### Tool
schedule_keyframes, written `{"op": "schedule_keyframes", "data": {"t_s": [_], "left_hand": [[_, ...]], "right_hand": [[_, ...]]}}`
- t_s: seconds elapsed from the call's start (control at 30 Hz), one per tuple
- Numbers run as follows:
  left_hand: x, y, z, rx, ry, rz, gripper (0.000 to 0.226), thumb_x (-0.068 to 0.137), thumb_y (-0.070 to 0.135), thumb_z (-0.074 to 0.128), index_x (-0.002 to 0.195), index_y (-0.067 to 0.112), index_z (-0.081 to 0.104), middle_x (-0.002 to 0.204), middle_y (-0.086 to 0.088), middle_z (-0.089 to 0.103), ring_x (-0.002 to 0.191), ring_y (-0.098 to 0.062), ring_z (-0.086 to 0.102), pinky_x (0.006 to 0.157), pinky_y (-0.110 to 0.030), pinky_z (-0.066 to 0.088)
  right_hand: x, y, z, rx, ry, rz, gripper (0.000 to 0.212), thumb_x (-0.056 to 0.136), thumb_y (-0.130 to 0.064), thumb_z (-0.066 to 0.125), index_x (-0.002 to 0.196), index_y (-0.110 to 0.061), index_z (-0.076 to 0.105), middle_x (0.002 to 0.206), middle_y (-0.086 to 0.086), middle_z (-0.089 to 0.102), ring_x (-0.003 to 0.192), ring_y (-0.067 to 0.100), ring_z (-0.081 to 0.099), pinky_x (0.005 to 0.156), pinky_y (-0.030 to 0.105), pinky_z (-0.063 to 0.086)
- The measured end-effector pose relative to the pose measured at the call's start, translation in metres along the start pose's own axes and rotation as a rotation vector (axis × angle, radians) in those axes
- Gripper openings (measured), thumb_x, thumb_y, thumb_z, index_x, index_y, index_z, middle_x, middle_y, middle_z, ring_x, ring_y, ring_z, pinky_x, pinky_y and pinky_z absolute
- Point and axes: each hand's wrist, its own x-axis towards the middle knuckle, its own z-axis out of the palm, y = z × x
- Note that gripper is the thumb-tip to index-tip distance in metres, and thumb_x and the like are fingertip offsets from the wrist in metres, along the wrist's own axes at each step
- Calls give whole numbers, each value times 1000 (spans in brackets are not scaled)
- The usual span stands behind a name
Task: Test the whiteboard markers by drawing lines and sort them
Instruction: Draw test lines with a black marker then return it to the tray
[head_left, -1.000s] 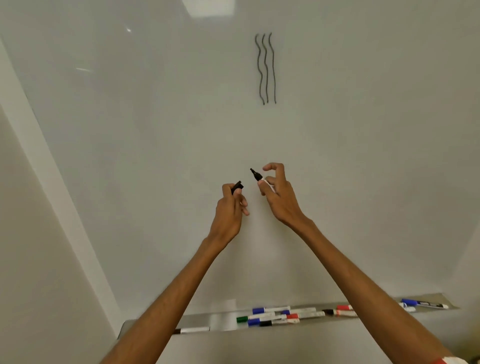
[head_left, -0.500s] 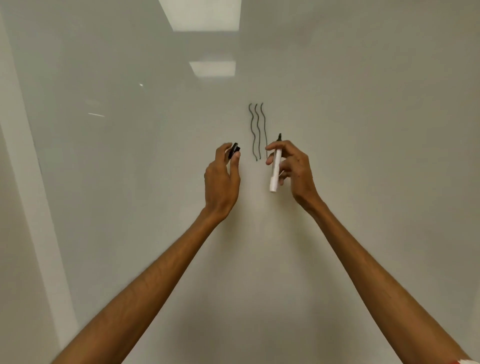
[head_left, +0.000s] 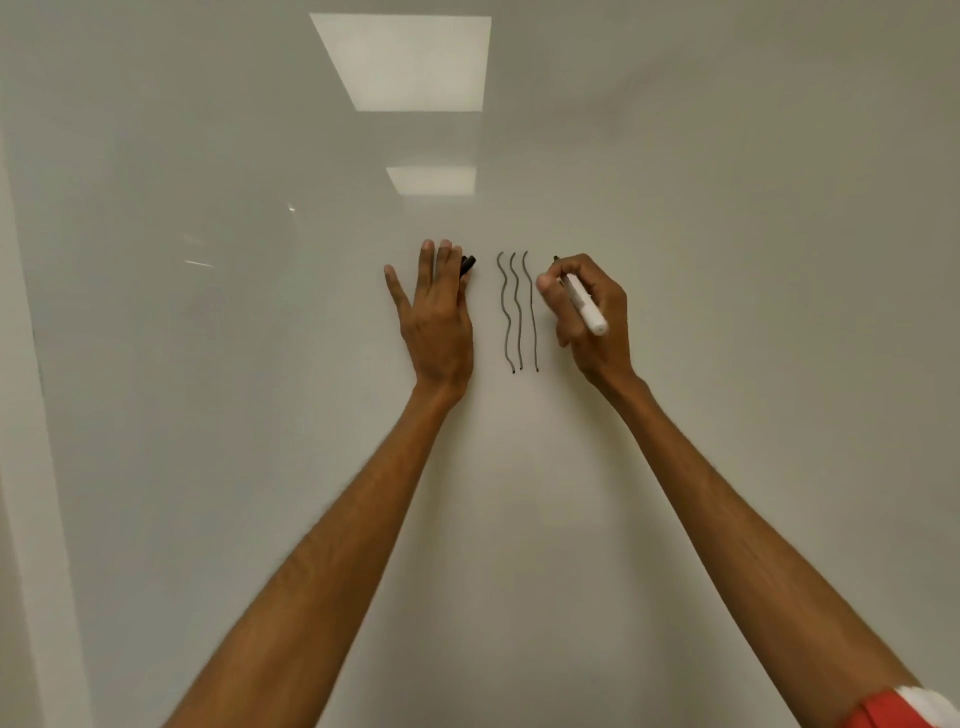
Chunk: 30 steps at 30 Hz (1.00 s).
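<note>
Right hand (head_left: 609, 344) grips a white marker (head_left: 587, 309), tip at the whiteboard (head_left: 519, 493).
The tip meets the board just right of three wavy black lines (head_left: 518, 312). Left of them the left hand (head_left: 439, 322) lies against the board, fingers straight, pinching the black cap (head_left: 469, 264) at its thumb side.

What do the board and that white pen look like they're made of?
The whiteboard looks like a glossy coated panel, maybe glass: it mirrors ceiling lights. The marker in the right hand seems smooth white plastic, faintly shiny. The black cap held by the left hand looks like plastic.
</note>
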Motion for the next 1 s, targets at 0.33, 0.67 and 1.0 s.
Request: {"op": "schedule_keyframes", "data": {"t_s": [0.33, 0.67, 1.0], "left_hand": [[-8, -5, 11, 11, 34, 25, 39, 103, 12, 50, 142, 4, 50, 145, -10, 53, 142, -25, 41, 119, -61, 17], [-10, -3, 14, 73, 57, 46, 41, 101, 11, 54, 141, 3, 51, 145, -11, 53, 141, -28, 42, 116, -64, 17], [-10, -2, 12, 54, 66, 28, 41, 100, 14, 56, 140, 4, 52, 143, -12, 54, 139, -28, 44, 115, -64, 20]], "right_hand": [[27, 30, 11, 82, 215, -42, 10, 81, -10, 54, 87, -17, 50, 73, 10, 56, 49, 28, 49, 47, 32, 40], [26, 41, 15, -49, 285, -71, 22, 85, -5, 69, 74, -1, 51, 66, -4, 49, 60, 13, 50, 62, 34, 51], [23, 37, 13, -31, 212, -70, 26, 85, -3, 69, 70, 0, 48, 67, 20, 47, 59, 8, 45, 57, 21, 41]]}}
